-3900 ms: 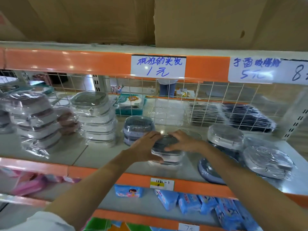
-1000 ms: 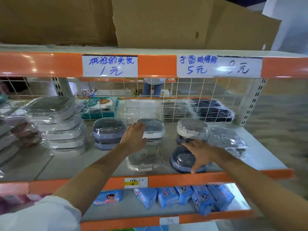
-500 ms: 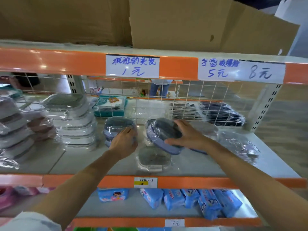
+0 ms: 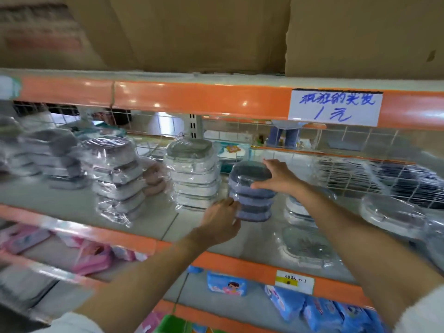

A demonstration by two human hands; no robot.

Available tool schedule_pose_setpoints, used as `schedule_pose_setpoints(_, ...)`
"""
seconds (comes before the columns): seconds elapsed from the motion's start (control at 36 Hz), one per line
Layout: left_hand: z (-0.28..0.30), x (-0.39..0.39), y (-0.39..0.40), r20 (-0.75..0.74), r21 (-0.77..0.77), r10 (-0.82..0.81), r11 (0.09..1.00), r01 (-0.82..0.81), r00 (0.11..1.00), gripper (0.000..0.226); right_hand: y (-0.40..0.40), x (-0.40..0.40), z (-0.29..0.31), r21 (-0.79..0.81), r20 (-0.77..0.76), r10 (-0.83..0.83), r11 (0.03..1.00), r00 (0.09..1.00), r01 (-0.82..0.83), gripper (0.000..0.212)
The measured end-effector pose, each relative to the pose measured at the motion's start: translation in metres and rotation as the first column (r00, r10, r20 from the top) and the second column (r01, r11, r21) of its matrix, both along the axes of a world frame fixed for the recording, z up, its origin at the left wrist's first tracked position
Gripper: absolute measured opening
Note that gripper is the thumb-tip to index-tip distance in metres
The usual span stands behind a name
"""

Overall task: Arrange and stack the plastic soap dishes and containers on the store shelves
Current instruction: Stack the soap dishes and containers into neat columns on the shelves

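At the centre of the frame the right hand (image 4: 276, 177) lies on the top dish of a short stack of blue-grey oval plastic soap dishes in clear wrap (image 4: 251, 192); its fingers reach over the lid towards the back while the thumb presses the front rim, so it grasps that top dish from above. Just below and to the left, the left hand (image 4: 222, 221) cups the lower left side of the same stack, fingers curled against the bottom dishes as if to steady them (motion blur hides the fingertips). The stack stands on the grey middle shelf with an orange front rail (image 4: 134, 239), near its centre.

Judging by what lies here, the work is partly done. Left of the hands stand a tall stack of white rectangular wrapped dishes (image 4: 193, 176) and, further left, a leaning stack of grey-and-white wrapped dishes (image 4: 115, 174). At the right of the frame several pieces are not yet stacked: a clear flat dish near the shelf's front edge (image 4: 310, 243), a round wrapped container at the far right (image 4: 394, 216), and a white-and-blue dish behind the right forearm (image 4: 296, 207).

Both bare forearms rise from the lower corners and converge on the stack, the right wrist higher than the left.
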State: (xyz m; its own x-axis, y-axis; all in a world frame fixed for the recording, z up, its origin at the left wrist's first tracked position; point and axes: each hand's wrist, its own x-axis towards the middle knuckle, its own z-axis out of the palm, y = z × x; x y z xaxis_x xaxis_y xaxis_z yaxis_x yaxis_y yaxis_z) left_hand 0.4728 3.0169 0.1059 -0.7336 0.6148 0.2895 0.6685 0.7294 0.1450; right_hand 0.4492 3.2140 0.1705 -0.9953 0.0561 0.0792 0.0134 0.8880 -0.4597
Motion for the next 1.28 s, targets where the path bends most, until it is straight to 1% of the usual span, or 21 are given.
schedule_pose_setpoints(0.06, -0.002, -0.003, -0.003, 0.010, -0.028, -0.036, 0.999, 0.036, 0.999, 0.038, -0.001, -0.001, -0.002, -0.089, 0.015, 0.009, 0.996, 1.000, -0.008, 0.086)
schedule_pose_setpoints(0.11, -0.001, -0.005, -0.002, 0.009, -0.046, -0.078, 0.996, 0.078, 0.997, 0.034, -0.001, 0.000, -0.003, -0.149, 0.024, 0.030, 0.988, 0.999, -0.026, 0.084)
schedule_pose_setpoints(0.17, 0.001, -0.005, 0.004, -0.002, -0.049, -0.118, 0.992, 0.118, 0.993, 0.030, 0.001, 0.005, -0.003, -0.194, 0.032, 0.044, 0.980, 0.999, -0.037, 0.083)
schedule_pose_setpoints(0.25, 0.005, -0.001, 0.019, -0.029, -0.060, -0.139, 0.989, 0.137, 0.990, 0.031, 0.010, 0.011, -0.004, -0.233, 0.013, 0.005, 0.972, 1.000, -0.002, 0.078)
schedule_pose_setpoints(0.28, 0.007, 0.001, 0.024, -0.035, -0.059, -0.151, 0.987, 0.149, 0.988, 0.032, 0.014, 0.014, -0.004, -0.226, 0.011, -0.008, 0.974, 1.000, 0.011, 0.076)
schedule_pose_setpoints(0.33, 0.009, 0.006, 0.037, -0.067, -0.027, -0.234, 0.972, 0.233, 0.970, 0.028, 0.026, 0.023, -0.005, -0.156, 0.049, -0.038, 0.987, 0.998, 0.045, 0.080)
schedule_pose_setpoints(0.39, 0.010, 0.008, 0.051, -0.015, -0.019, -0.302, 0.953, 0.302, 0.953, 0.021, 0.044, 0.035, -0.006, -0.088, 0.102, -0.076, 0.993, 0.992, 0.085, 0.085)
schedule_pose_setpoints(0.44, 0.009, 0.008, 0.070, -0.016, -0.031, -0.311, 0.950, 0.311, 0.950, 0.023, 0.065, 0.051, -0.006, -0.045, 0.140, -0.104, 0.993, 0.985, 0.112, 0.085)
schedule_pose_setpoints(0.47, 0.009, 0.009, 0.079, -0.036, -0.035, -0.297, 0.955, 0.296, 0.954, 0.027, 0.076, 0.058, -0.007, -0.027, 0.159, -0.113, 0.993, 0.981, 0.118, 0.083)
schedule_pose_setpoints(0.53, 0.013, 0.015, 0.100, -0.022, -0.033, -0.282, 0.959, 0.281, 0.959, 0.036, 0.100, 0.078, -0.008, 0.004, 0.192, -0.137, 0.990, 0.972, 0.138, 0.072)
schedule_pose_setpoints(0.56, 0.015, 0.019, 0.112, -0.010, -0.031, -0.271, 0.962, 0.271, 0.962, 0.037, 0.113, 0.088, -0.009, 0.019, 0.195, -0.150, 0.989, 0.969, 0.150, 0.067)
schedule_pose_setpoints(0.64, 0.015, 0.028, 0.146, 0.033, -0.034, -0.242, 0.969, 0.243, 0.970, 0.037, 0.155, 0.119, -0.012, 0.081, 0.182, -0.210, 0.977, 0.961, 0.198, 0.061)
schedule_pose_setpoints(0.69, 0.011, 0.031, 0.171, 0.061, 0.031, -0.278, 0.960, 0.277, 0.959, 0.036, 0.181, 0.138, -0.010, 0.144, 0.184, -0.223, 0.970, 0.957, 0.198, 0.050)
schedule_pose_setpoints(0.75, 0.009, 0.035, 0.195, 0.113, 0.092, -0.320, 0.946, 0.311, 0.940, 0.038, 0.209, 0.153, -0.010, 0.151, 0.175, -0.224, 0.968, 0.959, 0.198, 0.041)
schedule_pose_setpoints(0.83, 0.010, 0.041, 0.233, 0.158, 0.062, -0.302, 0.953, 0.296, 0.940, 0.045, 0.245, 0.174, -0.008, 0.160, 0.170, -0.256, 0.960, 0.952, 0.230, 0.047)
schedule_pose_setpoints(0.94, 0.010, 0.049, 0.285, 0.185, -0.006, -0.346, 0.935, 0.354, 0.920, 0.054, 0.282, 0.200, -0.009, 0.199, 0.181, -0.337, 0.933, 0.924, 0.301, 0.057)
schedule_pose_setpoints(1.03, 0.013, 0.054, 0.320, 0.208, -0.008, -0.391, 0.916, 0.401, 0.897, 0.065, 0.305, 0.217, -0.015, 0.180, 0.207, -0.350, 0.931, 0.914, 0.316, 0.066)
schedule_pose_setpoints(1.11, 0.020, 0.054, 0.342, 0.244, -0.104, -0.396, 0.897, 0.430, 0.885, 0.086, 0.319, 0.228, -0.017, 0.161, 0.227, -0.341, 0.937, 0.912, 0.310, 0.065)
schedule_pose_setpoints(1.17, 0.024, 0.053, 0.356, 0.279, -0.189, -0.361, 0.888, 0.420, 0.890, 0.099, 0.328, 0.237, -0.017, 0.171, 0.270, -0.313, 0.946, 0.911, 0.274, 0.063)
schedule_pose_setpoints(1.22, 0.026, 0.052, 0.368, 0.305, -0.244, -0.314, 0.887, 0.393, 0.899, 0.106, 0.338, 0.246, -0.017, 0.122, 0.332, -0.260, 0.965, 0.907, 0.232, 0.068)
schedule_pose_setpoints(1.28, 0.024, 0.050, 0.377, 0.341, -0.293, -0.255, 0.886, 0.360, 0.905, 0.106, 0.342, 0.255, -0.018, 0.095, 0.371, -0.209, 0.978, 0.905, 0.187, 0.075)
